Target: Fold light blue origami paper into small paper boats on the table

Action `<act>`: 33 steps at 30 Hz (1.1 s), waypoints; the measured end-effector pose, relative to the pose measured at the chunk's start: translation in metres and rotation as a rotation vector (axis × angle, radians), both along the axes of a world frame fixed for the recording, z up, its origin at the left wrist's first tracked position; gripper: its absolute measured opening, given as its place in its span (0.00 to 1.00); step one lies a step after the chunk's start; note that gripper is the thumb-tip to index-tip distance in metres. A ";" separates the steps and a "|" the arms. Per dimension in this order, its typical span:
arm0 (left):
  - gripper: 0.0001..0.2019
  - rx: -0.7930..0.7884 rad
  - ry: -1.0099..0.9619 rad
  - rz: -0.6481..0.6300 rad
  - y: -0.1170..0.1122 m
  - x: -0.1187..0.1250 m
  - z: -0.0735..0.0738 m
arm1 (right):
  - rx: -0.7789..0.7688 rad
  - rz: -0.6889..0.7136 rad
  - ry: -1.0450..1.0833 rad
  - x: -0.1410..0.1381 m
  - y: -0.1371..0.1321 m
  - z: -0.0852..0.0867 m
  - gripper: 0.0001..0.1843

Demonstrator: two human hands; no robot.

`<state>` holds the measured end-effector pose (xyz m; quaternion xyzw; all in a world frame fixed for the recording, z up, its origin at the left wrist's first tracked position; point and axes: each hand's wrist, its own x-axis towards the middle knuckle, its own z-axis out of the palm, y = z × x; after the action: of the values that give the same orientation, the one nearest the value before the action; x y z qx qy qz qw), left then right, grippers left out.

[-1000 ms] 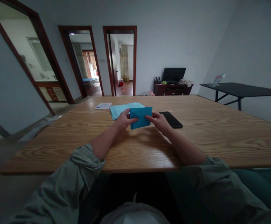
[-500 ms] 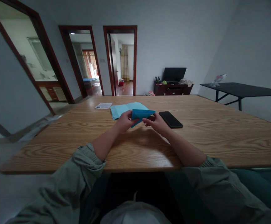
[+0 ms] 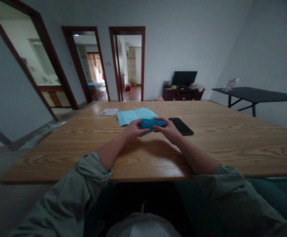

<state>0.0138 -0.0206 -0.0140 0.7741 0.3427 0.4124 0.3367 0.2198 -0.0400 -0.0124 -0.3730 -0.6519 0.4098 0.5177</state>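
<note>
Folded blue paper (image 3: pixel 147 123), pinched from both sides: left hand (image 3: pixel 132 130) grips, right hand (image 3: pixel 169 131) grips, black phone (image 3: pixel 182 126) just right of that hand!

No text, label, brand, number or sign can be read; the white sheet (image 3: pixel 111 111), lying beyond and to the left of the folded blue paper (image 3: pixel 147 123), shows a small dark patch and faint marks that look like print, but they are too small and blurred to make out as any word, figure or logo
</note>
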 end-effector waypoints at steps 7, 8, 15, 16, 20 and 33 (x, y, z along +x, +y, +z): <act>0.35 -0.191 -0.153 -0.009 0.007 -0.001 -0.006 | -0.076 0.066 0.109 -0.002 -0.004 0.002 0.37; 0.32 -0.246 -0.116 -0.082 0.007 -0.001 -0.008 | -0.086 0.070 0.109 -0.002 -0.004 0.002 0.36; 0.23 -0.195 0.035 -0.077 0.005 -0.005 -0.005 | -0.008 0.037 -0.116 0.003 0.003 -0.003 0.23; 0.23 -0.198 0.042 -0.069 0.005 -0.006 -0.004 | 0.018 0.053 -0.164 0.004 0.003 -0.004 0.22; 0.26 -0.256 0.069 -0.091 0.002 -0.006 -0.002 | 0.016 0.140 -0.341 0.003 0.002 -0.006 0.19; 0.23 -0.219 0.122 -0.135 0.000 -0.005 -0.001 | -0.056 0.193 -0.437 0.003 0.004 -0.010 0.23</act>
<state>0.0087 -0.0203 -0.0146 0.7777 0.3525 0.3012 0.4245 0.2229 -0.0365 -0.0226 -0.4029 -0.7694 0.3849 0.3123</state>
